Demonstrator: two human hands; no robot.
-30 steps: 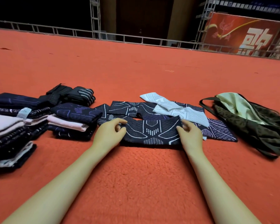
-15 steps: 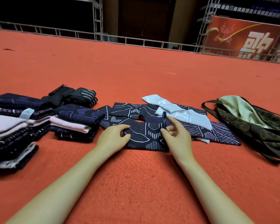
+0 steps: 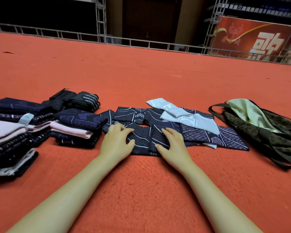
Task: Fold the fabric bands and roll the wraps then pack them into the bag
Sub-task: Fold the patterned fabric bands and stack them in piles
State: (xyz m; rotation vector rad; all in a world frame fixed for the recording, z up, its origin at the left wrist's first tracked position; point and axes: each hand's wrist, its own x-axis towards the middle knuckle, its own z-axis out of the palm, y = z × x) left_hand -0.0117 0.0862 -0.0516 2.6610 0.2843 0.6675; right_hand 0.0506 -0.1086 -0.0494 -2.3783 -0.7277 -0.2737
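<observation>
both hands press flat on the folded navy band [image 3: 145, 140] on the red carpet [image 3: 141, 182]: left hand [image 3: 117, 142] on its left end, right hand [image 3: 172, 145] on its right part, fingers spread and released.

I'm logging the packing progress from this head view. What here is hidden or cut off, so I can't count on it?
- Bag contents: the head view shows only its pale lining and dark outer folds.
- Left stack: cut off by the picture's left edge.
- Band under the left hand and right hand: partly covered, so its layers are unclear.
- Label on the stack: print too small to read.
</observation>
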